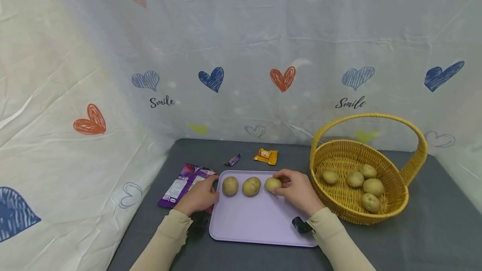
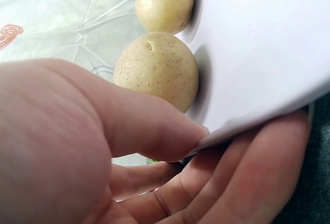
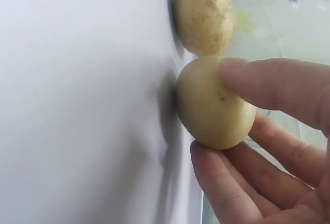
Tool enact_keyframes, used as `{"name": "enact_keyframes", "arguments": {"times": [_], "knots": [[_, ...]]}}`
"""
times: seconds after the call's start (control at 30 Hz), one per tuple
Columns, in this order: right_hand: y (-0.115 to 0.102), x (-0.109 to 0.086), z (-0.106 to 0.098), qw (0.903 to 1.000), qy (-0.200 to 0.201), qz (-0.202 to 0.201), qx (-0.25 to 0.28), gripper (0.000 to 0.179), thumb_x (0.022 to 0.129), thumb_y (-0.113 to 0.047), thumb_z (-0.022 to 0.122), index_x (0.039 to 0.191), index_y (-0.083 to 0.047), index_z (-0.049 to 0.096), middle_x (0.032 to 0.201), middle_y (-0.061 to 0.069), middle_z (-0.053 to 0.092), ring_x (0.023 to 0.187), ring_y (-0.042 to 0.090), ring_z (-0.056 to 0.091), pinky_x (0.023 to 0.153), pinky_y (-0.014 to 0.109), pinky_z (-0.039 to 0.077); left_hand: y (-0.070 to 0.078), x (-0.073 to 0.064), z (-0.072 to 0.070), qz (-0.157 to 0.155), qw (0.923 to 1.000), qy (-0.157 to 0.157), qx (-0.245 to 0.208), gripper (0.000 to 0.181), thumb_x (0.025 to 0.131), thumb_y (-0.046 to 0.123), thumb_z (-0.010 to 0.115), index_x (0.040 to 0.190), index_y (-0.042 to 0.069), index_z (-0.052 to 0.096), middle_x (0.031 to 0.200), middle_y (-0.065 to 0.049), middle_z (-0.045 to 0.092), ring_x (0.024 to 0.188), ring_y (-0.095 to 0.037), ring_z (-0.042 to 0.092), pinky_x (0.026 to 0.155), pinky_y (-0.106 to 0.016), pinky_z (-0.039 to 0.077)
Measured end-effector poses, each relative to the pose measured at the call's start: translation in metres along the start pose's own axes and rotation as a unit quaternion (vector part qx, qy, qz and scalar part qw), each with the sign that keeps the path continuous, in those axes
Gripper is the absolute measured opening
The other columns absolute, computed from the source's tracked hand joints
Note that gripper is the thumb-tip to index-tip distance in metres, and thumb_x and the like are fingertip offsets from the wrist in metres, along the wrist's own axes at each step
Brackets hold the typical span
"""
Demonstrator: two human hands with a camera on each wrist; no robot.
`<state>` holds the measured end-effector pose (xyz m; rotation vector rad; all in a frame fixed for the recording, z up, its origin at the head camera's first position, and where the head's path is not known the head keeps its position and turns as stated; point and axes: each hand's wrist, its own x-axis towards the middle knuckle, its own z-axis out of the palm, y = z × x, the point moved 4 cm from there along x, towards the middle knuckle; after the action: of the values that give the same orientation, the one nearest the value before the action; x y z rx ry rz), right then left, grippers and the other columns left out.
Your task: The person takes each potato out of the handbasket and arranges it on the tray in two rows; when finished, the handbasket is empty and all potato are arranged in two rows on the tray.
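Note:
Three potatoes stand in a row along the far part of a lilac tray (image 1: 260,221). My right hand (image 1: 299,189) holds the rightmost potato (image 3: 214,105) between thumb and fingertips, right at the tray's surface. The middle potato (image 1: 251,186) and the left potato (image 1: 230,186) sit on the tray, untouched by either hand. At the tray's left edge my left hand (image 1: 199,195) pinches the rim, thumb on top and fingers beneath, as the left wrist view shows. Close to that thumb is the left potato (image 2: 157,72).
A yellow wicker basket (image 1: 357,216) with a tall handle stands to the right, several potatoes (image 1: 373,187) inside. Left of the tray lies a purple snack packet (image 1: 178,189), partly behind my left hand. Behind the tray are a small purple wrapped sweet (image 1: 233,160) and an orange packet (image 1: 266,156).

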<state>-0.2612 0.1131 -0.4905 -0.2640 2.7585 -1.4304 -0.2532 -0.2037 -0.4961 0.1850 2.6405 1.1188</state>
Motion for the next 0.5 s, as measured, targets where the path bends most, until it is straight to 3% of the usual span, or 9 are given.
{"name": "enact_keyframes", "arguments": {"times": [0.5], "knots": [[-0.0026, -0.0017, 0.0064, 0.9991, 0.017, -0.029, -0.025, 0.039, 0.083, -0.006, 0.091, 0.119, -0.013, 0.079, 0.115, 0.008, 0.081, 0.100, 0.019, 0.081, 0.087, 0.031, 0.067, -0.0014, 0.0018, -0.0007, -0.003, 1.0000, 0.001, 0.007, 0.060, 0.099, 0.005, 0.065, 0.156, -0.001, 0.050, 0.076, -0.008, 0.063, 0.049, -0.017, 0.068, 0.048, -0.034, 0.061]]}}
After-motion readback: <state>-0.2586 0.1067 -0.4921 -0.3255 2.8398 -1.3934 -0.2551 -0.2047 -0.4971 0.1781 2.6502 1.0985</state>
